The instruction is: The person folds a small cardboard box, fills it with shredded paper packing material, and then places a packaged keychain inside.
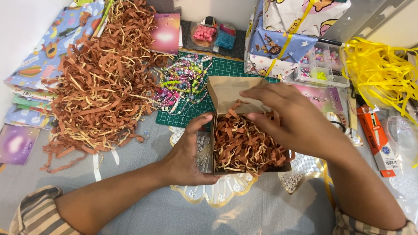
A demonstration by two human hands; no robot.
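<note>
A small brown cardboard box (224, 89) with its lid flap up sits in front of me, filled with brown shredded paper (241, 146). My left hand (189, 152) grips the box's left wall, thumb on the rim. My right hand (287, 117) lies over the top right of the box, fingers curled and pressing down into the shredded paper.
A big heap of brown shredded paper (100, 82) lies to the left. Colourful bead bracelets (183, 82) rest on a green cutting mat (228, 69). Wrapped gift boxes (283, 35), a clear bead organiser (320, 65), yellow ribbon (379, 69) and an orange carton (376, 139) stand right.
</note>
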